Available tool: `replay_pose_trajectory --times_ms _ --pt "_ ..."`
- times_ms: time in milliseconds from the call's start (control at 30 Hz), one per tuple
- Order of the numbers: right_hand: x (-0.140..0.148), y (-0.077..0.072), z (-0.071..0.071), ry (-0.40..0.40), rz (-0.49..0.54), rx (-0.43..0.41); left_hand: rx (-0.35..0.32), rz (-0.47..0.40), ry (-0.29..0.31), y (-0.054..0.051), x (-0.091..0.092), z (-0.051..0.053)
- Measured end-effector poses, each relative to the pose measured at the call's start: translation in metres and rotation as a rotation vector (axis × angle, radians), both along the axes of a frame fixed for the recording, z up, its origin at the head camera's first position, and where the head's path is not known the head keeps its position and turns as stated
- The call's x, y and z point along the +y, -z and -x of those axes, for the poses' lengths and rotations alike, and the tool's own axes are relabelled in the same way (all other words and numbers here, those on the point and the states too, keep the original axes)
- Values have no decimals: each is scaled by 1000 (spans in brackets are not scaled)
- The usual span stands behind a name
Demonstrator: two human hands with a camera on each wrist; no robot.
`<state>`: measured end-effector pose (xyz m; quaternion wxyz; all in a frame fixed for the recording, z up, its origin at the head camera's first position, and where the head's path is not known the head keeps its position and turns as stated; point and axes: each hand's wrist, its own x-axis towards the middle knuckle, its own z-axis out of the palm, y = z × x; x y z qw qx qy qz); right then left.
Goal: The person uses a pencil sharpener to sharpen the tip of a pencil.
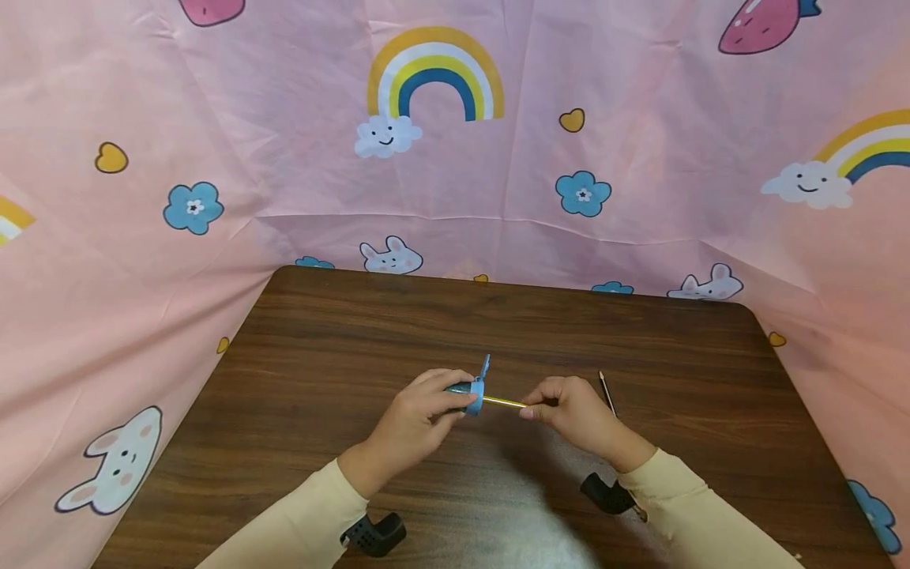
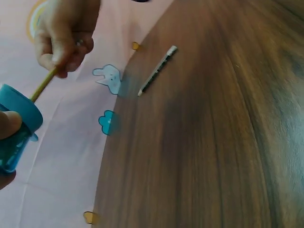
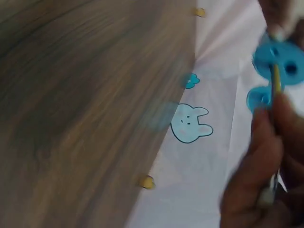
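Observation:
My left hand [image 1: 407,423] grips a blue pencil sharpener [image 1: 475,399] with a see-through body, held above the table. Its flip lid [image 1: 485,367] stands up, swung away from the top. In the right wrist view the sharpener's top [image 3: 264,64] shows more than one hole. A yellow-striped pencil [image 1: 502,403] has one end at a hole; how deep it sits is hidden. My right hand [image 1: 579,415] pinches this pencil between thumb and fingers, its far end partly covered by the hand.
A dark pencil [image 2: 156,71] with a pale end lies on the brown wooden table [image 1: 341,340], beyond my right hand. Pink printed cloth [image 1: 298,103] hangs behind and beside the table. Black wrist devices [image 1: 380,535] sit on both wrists.

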<state>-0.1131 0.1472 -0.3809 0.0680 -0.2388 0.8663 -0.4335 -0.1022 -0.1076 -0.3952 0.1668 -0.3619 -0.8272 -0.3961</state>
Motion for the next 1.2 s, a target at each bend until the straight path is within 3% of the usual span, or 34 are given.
replay_pose_trajectory --times_ms 67,133,167,233,367,433,533,667,767,867,967,1033,1200 --pt "3 -6 5 -4 41 -243 65 -1 31 1 0 2" --pt "5 -11 8 -22 18 -335 91 -7 51 2 1 2" --pt "5 -12 9 -40 -11 -318 87 -12 55 2 1 2" --pt "4 -15 9 -61 -109 -193 45 -16 48 2 2 2" --pt "-2 -14 5 -21 -336 266 -114 -59 -25 0 3 2" --pt "-3 -10 4 16 -375 492 -188 -96 -63 -3 2 3" --pt "-2 -5 5 28 -330 773 -266 -156 -98 -7 2 4" --pt "-2 1 8 5 -251 1003 -346 -214 -116 -12 2 5" --pt "-3 3 8 18 -233 1067 -399 -227 -127 -13 2 3" --pt "-5 6 5 38 -215 1021 -416 -205 -123 -12 3 0" --pt "-8 6 1 53 -201 881 -387 -162 -109 -10 2 -1" --pt "-9 4 0 51 -183 707 -357 -125 -97 -9 0 -1" --pt "-7 -7 4 36 -77 60 -252 -38 -44 -7 -2 0"
